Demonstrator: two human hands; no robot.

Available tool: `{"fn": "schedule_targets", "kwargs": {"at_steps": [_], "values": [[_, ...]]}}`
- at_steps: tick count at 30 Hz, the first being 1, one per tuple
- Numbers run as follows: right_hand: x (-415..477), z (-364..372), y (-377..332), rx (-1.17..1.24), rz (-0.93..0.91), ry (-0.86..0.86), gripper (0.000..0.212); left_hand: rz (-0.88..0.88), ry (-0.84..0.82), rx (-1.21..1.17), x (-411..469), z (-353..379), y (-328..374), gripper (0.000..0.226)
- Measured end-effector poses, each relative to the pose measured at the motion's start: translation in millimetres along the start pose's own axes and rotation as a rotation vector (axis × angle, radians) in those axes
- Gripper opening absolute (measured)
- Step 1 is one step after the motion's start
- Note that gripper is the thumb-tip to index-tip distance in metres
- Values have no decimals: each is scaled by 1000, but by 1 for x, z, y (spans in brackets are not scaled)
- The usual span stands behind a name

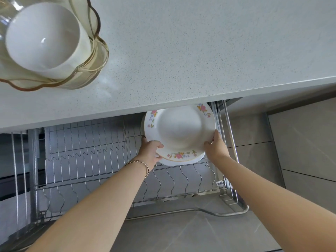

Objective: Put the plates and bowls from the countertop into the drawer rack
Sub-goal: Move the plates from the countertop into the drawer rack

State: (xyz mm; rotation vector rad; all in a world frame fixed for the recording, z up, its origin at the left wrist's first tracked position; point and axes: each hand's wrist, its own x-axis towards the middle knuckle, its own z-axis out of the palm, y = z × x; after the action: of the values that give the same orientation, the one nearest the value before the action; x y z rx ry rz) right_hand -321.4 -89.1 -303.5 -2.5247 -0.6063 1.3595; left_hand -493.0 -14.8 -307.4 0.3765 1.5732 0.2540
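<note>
Plates [179, 131], floral stack, gripped by left hand [150, 151] and right hand [215, 148] over right end of drawer rack [87, 151]; countertop [200, 51] edge hides their far rim; white bowl [42, 37] in glass bowl [87, 77] far left.

Both hands hold a white round plate with a floral rim [179, 130], which lies on a plain white plate [181, 161] over the far right part of the silver wire drawer rack [87, 157]. The left hand [150, 151] grips the pair at the near left edge, thumb on the rim; a thin gold bracelet [141, 163] circles its wrist. The right hand [215, 147] grips the right edge. The far side of the plates is hidden under the speckled pale grey countertop [181, 51]. At the far left of that top a white ceramic bowl [43, 35] sits inside an amber scalloped glass bowl [94, 57]. Grey floor tiles [181, 233] lie nearest
</note>
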Motion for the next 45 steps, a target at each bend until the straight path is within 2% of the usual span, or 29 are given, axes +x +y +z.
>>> {"fn": "schedule_targets", "kwargs": {"at_steps": [2,5,6,9,11,13,16,19,25,29,34,41,45], "values": [[-5,-6,-3,-124,10,-42,43,-21,38,159,-3,-3,-1,29],[-18,-20,-16,-303,13,-149,38,36,120,710,-23,-6,-1,31],[-23,-28,-21,-334,7,-170,36,89,78,858,-30,-6,1,32],[-44,-65,-31,-412,-59,-177,35,278,-105,1193,-68,3,23,12],[-61,-99,-35,-493,-114,-208,41,393,-180,1278,-106,20,45,24],[-82,-141,-37,-568,-156,-225,44,482,-207,1284,-146,43,67,28],[-111,-210,-37,-663,-221,-179,45,604,-224,1259,-196,89,93,17],[-125,-275,-32,-728,-269,-124,43,709,-180,1232,-239,139,108,15],[-123,-406,-20,-713,-407,65,39,814,-81,1083,-309,253,127,17],[-119,-480,-17,-650,-450,113,37,719,-59,922,-339,317,138,13],[-110,-544,-21,-615,-487,165,36,716,2,902,-360,360,164,17],[-72,-590,-45,-513,-499,226,35,670,81,708,-343,389,202,27],[-36,-604,-73,-489,-498,237,33,607,51,594,-316,403,235,20]]}}
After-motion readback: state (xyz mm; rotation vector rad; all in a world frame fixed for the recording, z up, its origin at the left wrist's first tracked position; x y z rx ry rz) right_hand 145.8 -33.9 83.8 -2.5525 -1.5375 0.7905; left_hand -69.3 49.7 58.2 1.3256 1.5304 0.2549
